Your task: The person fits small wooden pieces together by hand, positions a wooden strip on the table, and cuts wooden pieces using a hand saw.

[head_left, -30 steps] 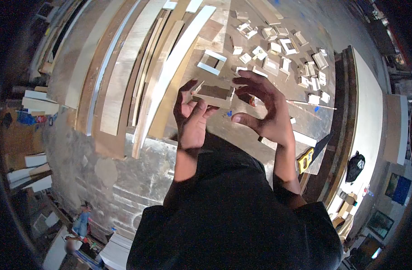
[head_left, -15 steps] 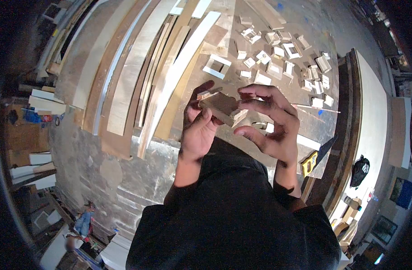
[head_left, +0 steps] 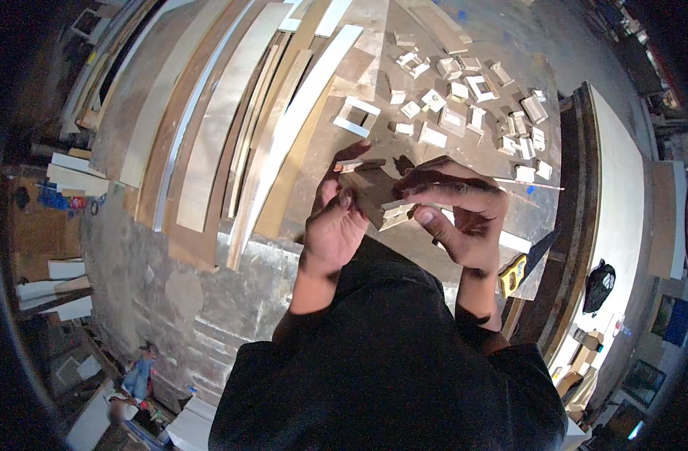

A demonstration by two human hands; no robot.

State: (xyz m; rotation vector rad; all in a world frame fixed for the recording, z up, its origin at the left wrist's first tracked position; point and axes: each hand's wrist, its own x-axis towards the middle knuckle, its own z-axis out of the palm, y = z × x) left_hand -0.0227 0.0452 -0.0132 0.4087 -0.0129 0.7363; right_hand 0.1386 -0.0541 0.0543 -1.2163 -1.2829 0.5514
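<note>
My left hand (head_left: 335, 218) holds a small wooden assembly (head_left: 370, 194) above the worktable, thumb on the near side and fingers behind it. Its broad face is brown and shaded, and a pale wooden strip (head_left: 397, 216) shows along its right end. At that end my right hand (head_left: 464, 207) is closed, thumb and curled fingers pinching the strip's edge. The right fingertips are partly in shadow. Beyond my hands lies a small rectangular wooden frame (head_left: 357, 115) on the worktable (head_left: 321, 169).
Long boards (head_left: 231, 113) lie side by side on the left. Several small wooden pieces (head_left: 451, 120) are scattered at the far right. A yellow-handled handsaw (head_left: 515, 275) rests at the right edge, near a long pale panel (head_left: 618, 218) bearing a black pouch (head_left: 600, 287). A person (head_left: 139, 376) is at lower left.
My right hand has closed from a spread grip onto the assembly's right end. The assembly has turned, so the pale strip now shows. My left hand keeps its hold.
</note>
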